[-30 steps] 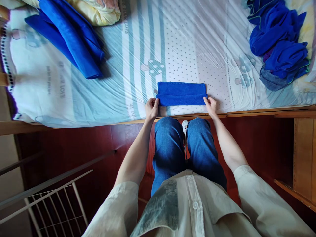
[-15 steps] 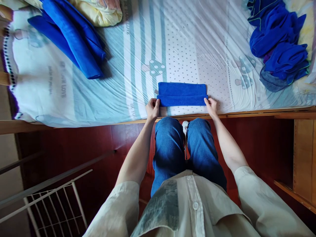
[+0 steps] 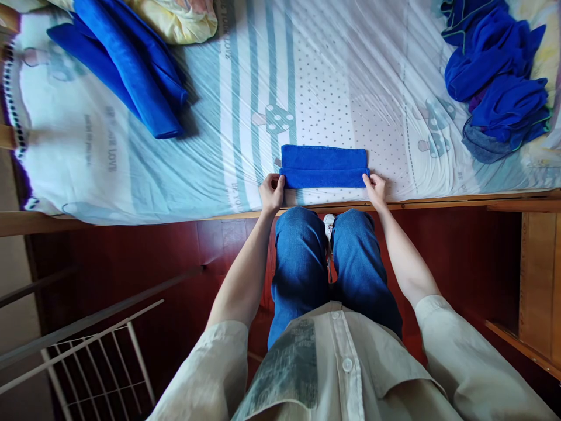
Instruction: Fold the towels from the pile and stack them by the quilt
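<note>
Along the front edge of the bed (image 3: 324, 76) lies a folded blue cloth (image 3: 323, 166). The left hand (image 3: 272, 192) and right hand (image 3: 376, 189) pinch its ends, fingers (image 3: 279, 183) partly covering them. At the bed's right, a crumpled pile (image 3: 486, 55) is cut off above.

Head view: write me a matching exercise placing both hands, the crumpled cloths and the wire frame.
1. Left hand
2. Right hand
3. Crumpled cloths
4. Wire frame

A. Upper right of the view
B. At the right end of the folded cloth
C. Lower left of the view
D. At the left end of the folded cloth

Pairs: 1-D, 2-B, 3-A, 4-C
</note>
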A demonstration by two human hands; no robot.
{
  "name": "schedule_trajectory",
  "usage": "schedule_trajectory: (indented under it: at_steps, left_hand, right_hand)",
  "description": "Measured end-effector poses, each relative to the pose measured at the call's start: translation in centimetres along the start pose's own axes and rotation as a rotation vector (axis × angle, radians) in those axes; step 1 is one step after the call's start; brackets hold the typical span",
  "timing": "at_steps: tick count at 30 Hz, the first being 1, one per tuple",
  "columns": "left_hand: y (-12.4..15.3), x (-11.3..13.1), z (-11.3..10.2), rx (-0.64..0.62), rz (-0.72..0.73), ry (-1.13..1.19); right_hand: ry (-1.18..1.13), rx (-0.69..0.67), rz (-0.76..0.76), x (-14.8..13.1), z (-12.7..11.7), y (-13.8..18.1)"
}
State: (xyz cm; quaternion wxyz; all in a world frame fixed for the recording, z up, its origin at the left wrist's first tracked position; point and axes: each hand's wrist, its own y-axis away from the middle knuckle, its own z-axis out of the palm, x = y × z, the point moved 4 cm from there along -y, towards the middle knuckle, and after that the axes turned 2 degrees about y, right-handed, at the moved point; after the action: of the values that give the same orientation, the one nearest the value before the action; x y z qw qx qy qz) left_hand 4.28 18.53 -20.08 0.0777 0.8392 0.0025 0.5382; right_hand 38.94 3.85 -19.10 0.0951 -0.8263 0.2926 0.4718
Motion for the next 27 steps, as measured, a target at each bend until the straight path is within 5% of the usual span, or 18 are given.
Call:
schedule_trajectory:
  at_steps: [9, 18, 27]
  left_hand:
    - [0.0, -0.8, 0.2, 0.02, 0.04, -0.029]
    - [1.0, 0.9, 0.6, 0.085, 0.253, -0.22]
    - [1.0, 0.4, 1.1, -0.086, 0.264, -0.2]
  right_hand:
    - [0.04, 0.058, -0.019, 0.4, 0.4, 0.2]
    - [0.238, 0.241, -0.034, 1.3, 1.3, 1.0]
    - [0.36, 0.103, -0.206, 0.1, 2.2, 1.3]
